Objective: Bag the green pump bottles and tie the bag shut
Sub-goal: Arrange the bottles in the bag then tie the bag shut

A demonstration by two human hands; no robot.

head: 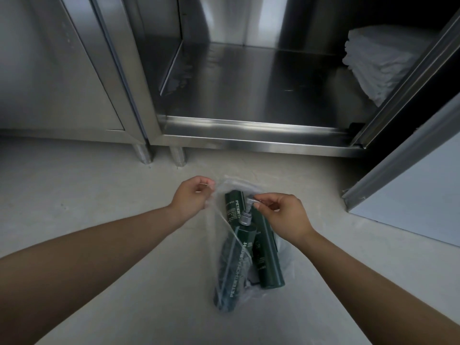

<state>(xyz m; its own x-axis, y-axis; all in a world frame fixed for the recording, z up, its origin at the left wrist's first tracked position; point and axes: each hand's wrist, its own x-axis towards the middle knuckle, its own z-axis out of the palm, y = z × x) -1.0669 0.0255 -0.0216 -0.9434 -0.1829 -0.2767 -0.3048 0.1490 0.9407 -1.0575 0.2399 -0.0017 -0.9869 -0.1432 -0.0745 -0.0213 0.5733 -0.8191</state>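
A clear plastic bag (231, 306) lies on the pale floor below me with dark green pump bottles inside it. One bottle (235, 265) lies in front with its grey pump head (250, 204) pointing away from me. A second bottle (268, 257) lies to its right and a third (234, 205) shows behind. My left hand (191, 195) pinches the left edge of the bag's mouth. My right hand (283, 212) pinches the right edge of the mouth, just beside the pump head. Both hands hold the film up off the floor.
An open stainless steel cabinet (249, 125) stands straight ahead, with a stack of white folded cloths (378, 63) on its shelf at the right. Its open door (410, 185) juts out at the right. A closed cabinet (62, 83) on short legs is at the left.
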